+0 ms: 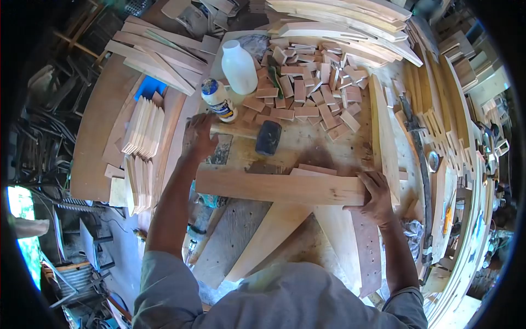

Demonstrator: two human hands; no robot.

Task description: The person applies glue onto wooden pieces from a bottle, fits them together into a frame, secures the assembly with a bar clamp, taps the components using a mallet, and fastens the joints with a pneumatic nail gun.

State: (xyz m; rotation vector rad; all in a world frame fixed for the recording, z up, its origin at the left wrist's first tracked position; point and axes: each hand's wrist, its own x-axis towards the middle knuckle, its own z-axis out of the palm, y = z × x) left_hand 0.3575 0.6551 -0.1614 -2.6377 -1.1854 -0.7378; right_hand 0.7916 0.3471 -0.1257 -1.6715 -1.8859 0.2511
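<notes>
My right hand (376, 197) is closed on the right end of a flat wooden board (279, 187), fingers over the far edge and thumb along the near edge. The board lies crosswise in front of me. Beyond its left end, my left hand (199, 137) has its thumb and fingers apart, at the handle end of a black-headed mallet (268, 138). The mallet lies on the worktable (241, 159), its handle pointing left. Just past my left hand stand a glue bottle (219, 101) with a blue top and a larger white bottle (239, 68).
Small wooden blocks (300, 91) are heaped at the back middle. Stacked slats (145, 129) stand at the left, with loose boards (159, 55) behind them. Long curved pieces (345, 27) fill the back right, and a metal bar clamp (417, 142) lies at the right.
</notes>
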